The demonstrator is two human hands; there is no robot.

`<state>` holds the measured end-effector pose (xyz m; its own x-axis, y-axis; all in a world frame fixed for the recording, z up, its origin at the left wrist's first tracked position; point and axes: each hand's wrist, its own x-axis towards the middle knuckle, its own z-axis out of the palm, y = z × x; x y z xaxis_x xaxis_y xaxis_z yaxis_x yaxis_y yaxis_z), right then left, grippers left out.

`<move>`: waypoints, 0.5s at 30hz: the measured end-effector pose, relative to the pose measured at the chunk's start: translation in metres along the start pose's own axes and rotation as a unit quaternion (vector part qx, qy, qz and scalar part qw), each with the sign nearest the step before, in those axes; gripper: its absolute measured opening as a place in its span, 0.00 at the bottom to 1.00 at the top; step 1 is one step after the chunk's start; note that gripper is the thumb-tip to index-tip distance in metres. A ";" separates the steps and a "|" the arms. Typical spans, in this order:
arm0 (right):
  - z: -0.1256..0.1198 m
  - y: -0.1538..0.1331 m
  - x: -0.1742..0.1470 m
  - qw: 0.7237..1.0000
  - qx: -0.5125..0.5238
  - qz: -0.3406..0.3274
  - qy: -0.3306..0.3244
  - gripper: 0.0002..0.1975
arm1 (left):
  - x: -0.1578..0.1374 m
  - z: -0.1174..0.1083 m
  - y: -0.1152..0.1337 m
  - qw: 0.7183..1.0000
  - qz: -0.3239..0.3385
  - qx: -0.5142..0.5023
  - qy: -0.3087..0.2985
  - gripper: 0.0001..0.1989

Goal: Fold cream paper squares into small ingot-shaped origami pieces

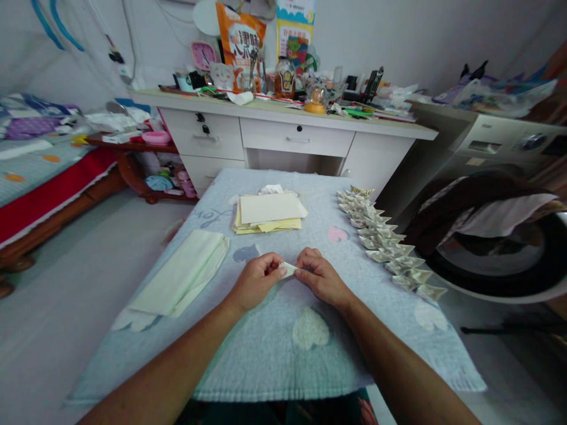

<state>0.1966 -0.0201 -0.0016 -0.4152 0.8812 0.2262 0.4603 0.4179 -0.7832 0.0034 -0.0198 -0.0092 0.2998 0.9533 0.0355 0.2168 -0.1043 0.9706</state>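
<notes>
My left hand [257, 280] and right hand [322, 278] pinch a small, pale, folded paper strip [289, 270] above the blue, cloth-covered tabletop [261, 360], so I think I'm folding, and the next move probably needs a gentle, steady press.

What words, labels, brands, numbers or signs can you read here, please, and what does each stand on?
No text reads with certainty.
Orange bag: large white characters, too unclear to quote.
Poster: lettering too small and blurred.
Jar: label too small to read.
Clock: dial markings too blurred.
Washing machine: panel marks too small.
Held paper: no text visible.
</notes>
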 end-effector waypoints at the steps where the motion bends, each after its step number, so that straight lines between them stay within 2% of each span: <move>1: 0.000 0.000 0.000 1.000 0.000 0.000 -0.002 0.13 | 0.000 0.000 0.000 1.000 -0.004 -0.006 -0.001 0.10; 9: 0.006 0.003 0.000 0.999 -0.025 -0.015 -0.016 0.10 | -0.001 0.003 0.001 0.998 -0.027 -0.050 -0.022 0.10; 15: 0.005 0.001 0.000 0.999 0.010 -0.032 -0.019 0.14 | -0.001 0.002 -0.001 0.999 -0.002 -0.009 -0.047 0.10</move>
<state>0.1933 -0.0202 -0.0050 -0.4723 0.8441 0.2538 0.4164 0.4675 -0.7798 0.0050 -0.0215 -0.0113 0.3850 0.9228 0.0103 0.2015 -0.0949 0.9749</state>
